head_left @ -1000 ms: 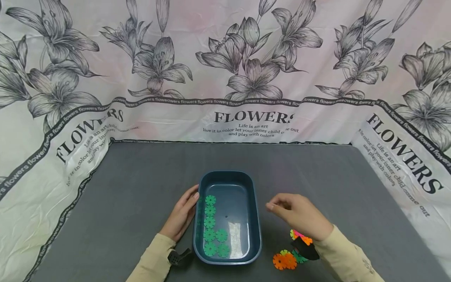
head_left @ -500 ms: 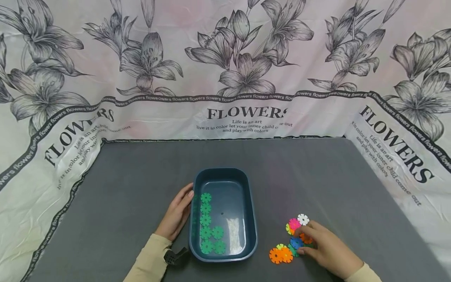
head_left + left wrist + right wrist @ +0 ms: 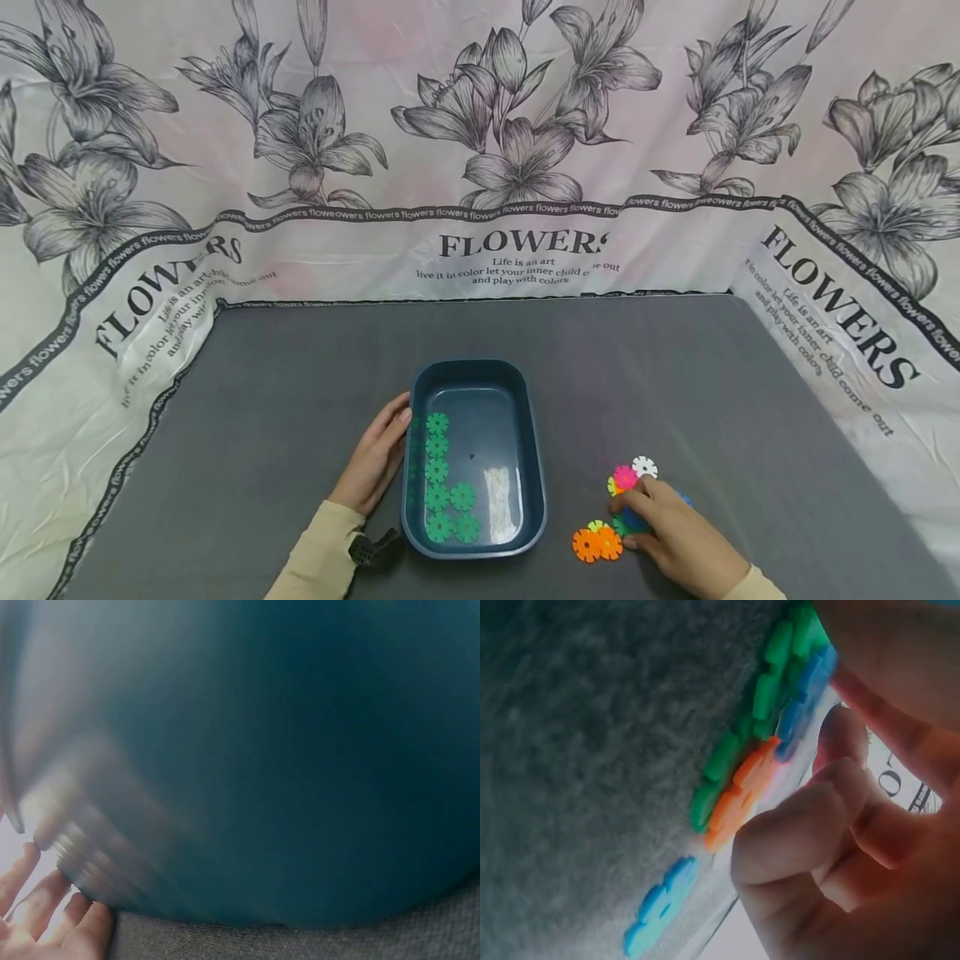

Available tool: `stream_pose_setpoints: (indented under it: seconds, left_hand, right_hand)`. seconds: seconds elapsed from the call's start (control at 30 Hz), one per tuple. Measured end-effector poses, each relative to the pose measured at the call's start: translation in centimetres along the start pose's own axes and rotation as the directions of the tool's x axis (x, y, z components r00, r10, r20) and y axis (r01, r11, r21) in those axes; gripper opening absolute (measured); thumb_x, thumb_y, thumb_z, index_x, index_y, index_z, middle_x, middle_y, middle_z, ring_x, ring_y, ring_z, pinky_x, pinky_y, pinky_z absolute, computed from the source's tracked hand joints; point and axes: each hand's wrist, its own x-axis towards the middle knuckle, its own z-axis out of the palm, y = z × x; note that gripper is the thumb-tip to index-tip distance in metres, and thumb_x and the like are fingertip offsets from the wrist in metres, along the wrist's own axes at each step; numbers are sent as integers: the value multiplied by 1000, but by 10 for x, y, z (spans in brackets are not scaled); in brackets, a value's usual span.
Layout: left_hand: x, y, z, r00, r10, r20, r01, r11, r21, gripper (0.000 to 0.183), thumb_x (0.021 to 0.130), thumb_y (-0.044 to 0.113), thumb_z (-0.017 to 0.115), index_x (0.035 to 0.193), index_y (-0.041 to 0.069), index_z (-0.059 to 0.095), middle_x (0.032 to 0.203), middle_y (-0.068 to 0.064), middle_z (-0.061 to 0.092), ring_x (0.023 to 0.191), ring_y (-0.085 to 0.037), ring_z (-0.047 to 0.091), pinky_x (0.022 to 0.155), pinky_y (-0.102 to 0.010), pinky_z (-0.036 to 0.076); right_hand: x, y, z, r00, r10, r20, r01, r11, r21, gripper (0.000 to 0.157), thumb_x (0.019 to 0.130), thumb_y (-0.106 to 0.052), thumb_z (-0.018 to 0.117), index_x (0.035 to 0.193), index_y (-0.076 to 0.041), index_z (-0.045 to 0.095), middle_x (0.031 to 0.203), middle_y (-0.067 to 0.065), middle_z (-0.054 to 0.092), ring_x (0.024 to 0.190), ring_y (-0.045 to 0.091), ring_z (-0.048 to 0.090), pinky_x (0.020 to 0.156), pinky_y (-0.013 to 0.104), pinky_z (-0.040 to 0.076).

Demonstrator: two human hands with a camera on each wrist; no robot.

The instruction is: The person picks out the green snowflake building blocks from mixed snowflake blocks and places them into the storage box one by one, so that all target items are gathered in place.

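My left hand [image 3: 375,454] rests against the left side of a dark blue tray [image 3: 538,467], its fingers along the outer wall in the left wrist view. Inside the tray, several green notched discs [image 3: 437,472] lie along the left and near-left part. My right hand [image 3: 682,529] is low over a small pile of coloured discs, with index finger and thumb apart around a green disc [image 3: 620,525] and a blue disc [image 3: 636,521]. In the right wrist view, fingertips are right at the blue disc [image 3: 806,701]; an orange disc [image 3: 742,795] lies close by on green ones.
Two overlapping orange discs [image 3: 597,545] and a yellow-green one [image 3: 597,526] lie left of my right hand. A pink disc [image 3: 624,477] and a white disc [image 3: 644,467] sit beyond it. Another blue disc [image 3: 660,907] lies apart. A flower-printed cloth [image 3: 517,250] stands behind the grey table.
My right hand has moved from beside the tray to the disc pile, then slightly left over it, covering the orange disc there. The left hand stays at the tray.
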Motion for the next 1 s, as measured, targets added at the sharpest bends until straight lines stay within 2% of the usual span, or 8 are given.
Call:
stream_pose_setpoints:
  seconds: [0.23,0.37,0.47,0.6,0.7,0.83,0.93,1.0]
  left_hand:
    - [-1,-1,1,1000,6,-2,-6,1000,7,51,99,38,51,145,23,36,149,-3,38,136,-20,37,112,-34,32]
    - [-2,0,2,1000,10,-6,-10,1000,13,50,99,38,51,145,22,37,148,-4,38,136,-20,37,112,-35,31]
    - [-3,0,2,1000,12,-10,-12,1000,11,51,99,38,51,145,21,37,148,-4,38,136,-20,37,112,-36,31]
    - [-3,1,2,1000,14,-10,-14,1000,5,50,99,37,51,145,21,37,148,-5,38,135,-21,38,108,-29,36]
    - [-3,1,2,1000,17,-11,-17,1000,4,50,99,37,51,145,21,37,148,-4,38,135,-21,38,108,-29,36]
    - [-2,0,2,1000,21,-18,-21,1000,1,49,99,37,51,144,22,38,148,-4,39,135,-21,38,113,-38,30]
    - [-1,-1,2,999,25,-20,-25,1000,-3,49,99,37,51,144,21,38,148,-4,39,135,-21,38,114,-43,27]
    - [-1,-2,1,999,28,-21,-29,1000,-4,49,99,37,51,144,21,39,148,-4,39,135,-21,38,115,-43,26]
  right_hand:
    - [0,0,2,998,65,-18,-64,998,20,42,67,-11,84,88,-24,50,87,-16,41,82,2,39,62,18,38]
    - [-1,1,1,996,81,-32,-77,990,122,39,70,-12,83,84,-23,49,83,-15,43,77,0,41,59,17,39]
    - [-1,1,-2,995,96,-26,-89,976,200,34,74,-16,81,83,-23,50,83,-15,46,77,3,43,60,20,42]
    - [3,-4,-9,979,201,19,-197,931,306,24,80,-22,77,85,-21,54,82,-15,53,75,3,48,59,21,43]
    - [11,-10,-17,943,314,107,-328,835,442,21,85,-23,73,88,-11,56,83,-6,59,72,5,56,59,23,48]
    - [23,-11,-28,882,386,270,-468,650,598,29,91,-22,66,98,3,55,88,10,64,75,17,65,64,30,55]
    - [33,-10,-32,836,410,366,-541,502,675,35,93,-22,64,107,8,54,93,14,67,82,24,68,73,36,58]
    - [40,-8,-34,818,412,401,-561,419,714,40,94,-22,63,115,10,53,100,14,69,89,26,68,78,39,57]
